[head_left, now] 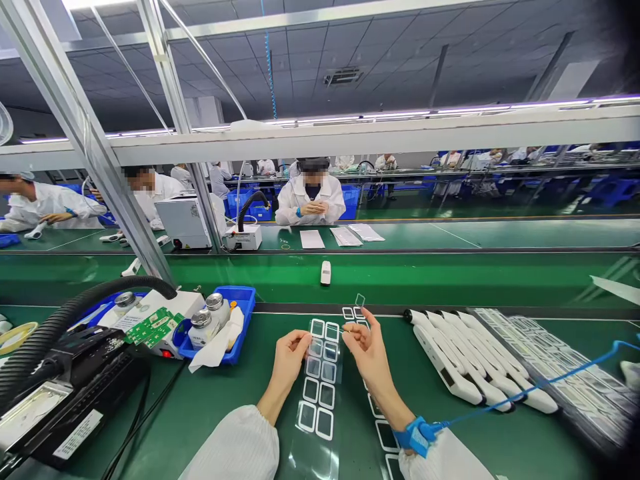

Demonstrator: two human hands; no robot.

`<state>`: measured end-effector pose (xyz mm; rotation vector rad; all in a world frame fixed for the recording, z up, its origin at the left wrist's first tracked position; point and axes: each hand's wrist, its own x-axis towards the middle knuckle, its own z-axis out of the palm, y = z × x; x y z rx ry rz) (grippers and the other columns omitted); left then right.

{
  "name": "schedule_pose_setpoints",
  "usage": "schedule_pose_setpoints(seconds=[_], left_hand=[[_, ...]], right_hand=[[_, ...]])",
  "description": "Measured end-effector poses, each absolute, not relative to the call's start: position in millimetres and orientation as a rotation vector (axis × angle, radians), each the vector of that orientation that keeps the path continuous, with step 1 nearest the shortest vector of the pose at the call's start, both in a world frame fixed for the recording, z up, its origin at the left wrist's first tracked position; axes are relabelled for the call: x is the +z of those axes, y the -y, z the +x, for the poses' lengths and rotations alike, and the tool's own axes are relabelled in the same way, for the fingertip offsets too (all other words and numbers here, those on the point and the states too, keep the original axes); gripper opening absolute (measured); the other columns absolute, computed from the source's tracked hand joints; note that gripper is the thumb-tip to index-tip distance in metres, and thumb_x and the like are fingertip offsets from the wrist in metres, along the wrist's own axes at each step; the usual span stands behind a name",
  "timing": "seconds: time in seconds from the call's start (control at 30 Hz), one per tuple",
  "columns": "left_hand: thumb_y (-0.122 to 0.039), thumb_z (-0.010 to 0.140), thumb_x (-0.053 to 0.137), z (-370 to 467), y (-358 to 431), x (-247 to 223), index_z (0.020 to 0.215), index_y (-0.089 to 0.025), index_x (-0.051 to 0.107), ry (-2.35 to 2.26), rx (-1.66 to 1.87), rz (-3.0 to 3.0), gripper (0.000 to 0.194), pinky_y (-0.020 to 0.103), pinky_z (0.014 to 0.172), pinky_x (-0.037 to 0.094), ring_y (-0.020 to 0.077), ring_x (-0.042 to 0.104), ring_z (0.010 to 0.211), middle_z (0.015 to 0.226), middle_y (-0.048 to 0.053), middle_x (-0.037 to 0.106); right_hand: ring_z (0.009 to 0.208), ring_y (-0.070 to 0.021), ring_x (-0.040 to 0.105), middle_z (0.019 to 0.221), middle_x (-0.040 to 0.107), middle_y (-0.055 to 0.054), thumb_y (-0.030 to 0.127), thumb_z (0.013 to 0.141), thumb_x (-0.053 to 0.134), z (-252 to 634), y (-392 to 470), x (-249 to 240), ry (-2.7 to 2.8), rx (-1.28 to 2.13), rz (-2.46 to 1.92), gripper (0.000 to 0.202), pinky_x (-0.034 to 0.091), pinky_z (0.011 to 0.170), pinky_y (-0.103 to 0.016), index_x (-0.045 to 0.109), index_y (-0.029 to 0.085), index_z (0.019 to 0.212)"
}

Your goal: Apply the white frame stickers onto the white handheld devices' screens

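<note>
A clear plastic sheet [314, 453] carrying two columns of white rounded frames [311, 390] is raised over the green bench in front of me. My left hand [290, 357] pinches its upper left edge between thumb and fingers. At the upper right edge is my right hand [367, 347], thumb and a curled finger together, index finger lifted. Whatever lies between those fingertips is too small to make out. A second strip of white frames [386, 437] lies under my right forearm and shows again beyond the hand. A blue wrist strap [417, 435] circles my right wrist.
Several white handheld devices [450, 360] lie in a row at right, beside stacked strips of frames [565, 373]. A blue cord [550, 380] crosses them. At left are a blue tray [243, 333] with bottles and a black hose [75, 300]. One white device [325, 273] rests on the conveyor.
</note>
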<state>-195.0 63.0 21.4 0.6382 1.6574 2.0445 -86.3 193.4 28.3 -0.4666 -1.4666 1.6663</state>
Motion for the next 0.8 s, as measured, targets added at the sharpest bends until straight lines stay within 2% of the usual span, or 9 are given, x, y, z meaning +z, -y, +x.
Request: schedule_pose_setpoints(seconds=[0.07, 0.13, 0.27, 0.37, 0.43, 0.5, 0.63, 0.8], left_hand=[[-0.055, 0.067, 0.074, -194.3, -63.6, 20.7, 0.072, -0.014, 0.07, -1.659, 2.035, 0.642, 0.041, 0.021, 0.047, 0.043, 0.0114, 0.055, 0.051, 0.061, 0.002, 0.067], [-0.054, 0.068, 0.074, -193.8, -64.5, 19.5, 0.074, -0.014, 0.07, -1.652, 2.023, 0.649, 0.041, 0.021, 0.047, 0.042, 0.0119, 0.055, 0.05, 0.058, 0.002, 0.066], [-0.051, 0.069, 0.074, -195.3, -65.1, 19.2, 0.075, -0.015, 0.073, -1.626, 2.008, 0.683, 0.037, 0.022, 0.048, 0.042, 0.0137, 0.057, 0.051, 0.057, 0.003, 0.067], [-0.046, 0.067, 0.078, -197.5, -64.0, 21.5, 0.072, -0.015, 0.075, -1.589, 2.034, 0.707, 0.032, 0.027, 0.069, 0.05, 0.0196, 0.065, 0.077, 0.081, 0.009, 0.075], [-0.045, 0.067, 0.079, -198.3, -63.0, 22.6, 0.074, -0.015, 0.077, -1.548, 2.054, 0.688, 0.03, 0.03, 0.082, 0.049, 0.0228, 0.065, 0.091, 0.095, 0.011, 0.075], [-0.044, 0.067, 0.079, -198.2, -62.3, 22.7, 0.076, -0.015, 0.077, -1.495, 2.062, 0.64, 0.031, 0.031, 0.084, 0.049, 0.0229, 0.066, 0.089, 0.092, 0.011, 0.076], [-0.045, 0.065, 0.081, -197.9, -61.7, 21.7, 0.077, -0.014, 0.077, -1.365, 2.057, 0.534, 0.034, 0.03, 0.074, 0.05, 0.0184, 0.065, 0.073, 0.078, 0.009, 0.074], [-0.044, 0.061, 0.084, -197.8, -60.6, 22.8, 0.075, -0.012, 0.076, -1.273, 2.027, 0.467, 0.035, 0.027, 0.071, 0.051, 0.0151, 0.064, 0.067, 0.072, 0.008, 0.073]], right_hand=[[0.077, -0.0177, 0.062, 0.09, 0.07, -0.003, 0.041, 0.074, 0.075, -86.1, -195.5, 27.7, 1.469, 1.744, -0.451, 0.078, 0.047, 0.066, -0.03, 0.035, 0.024, 0.138], [0.082, -0.0205, 0.064, 0.085, 0.072, -0.003, 0.041, 0.075, 0.074, -85.2, -195.8, 28.4, 1.474, 1.825, -0.437, 0.08, 0.047, 0.068, -0.031, 0.032, 0.023, 0.141], [0.075, -0.0201, 0.065, 0.069, 0.069, 0.001, 0.04, 0.075, 0.074, -82.6, -194.6, 31.3, 1.487, 1.846, -0.413, 0.083, 0.046, 0.066, -0.03, 0.03, 0.021, 0.143], [0.065, -0.0173, 0.061, 0.066, 0.068, 0.002, 0.038, 0.076, 0.074, -81.7, -194.3, 32.2, 1.512, 1.857, -0.399, 0.084, 0.045, 0.063, -0.029, 0.029, 0.02, 0.144], [0.062, -0.0167, 0.06, 0.065, 0.068, 0.002, 0.037, 0.076, 0.073, -81.8, -193.9, 32.1, 1.537, 1.866, -0.406, 0.084, 0.044, 0.062, -0.029, 0.029, 0.019, 0.145], [0.061, -0.0166, 0.06, 0.066, 0.068, 0.001, 0.038, 0.075, 0.073, -82.1, -193.4, 31.7, 1.557, 1.877, -0.413, 0.084, 0.044, 0.06, -0.029, 0.029, 0.019, 0.145], [0.059, -0.0156, 0.057, 0.068, 0.067, 0.002, 0.04, 0.075, 0.073, -82.3, -193.2, 30.9, 1.544, 1.942, -0.417, 0.089, 0.043, 0.058, -0.029, 0.025, 0.021, 0.148], [0.059, -0.0153, 0.053, 0.067, 0.062, 0.004, 0.038, 0.073, 0.073, -82.0, -194.8, 29.1, 1.591, 1.949, -0.391, 0.09, 0.042, 0.056, -0.028, 0.024, 0.023, 0.148]])
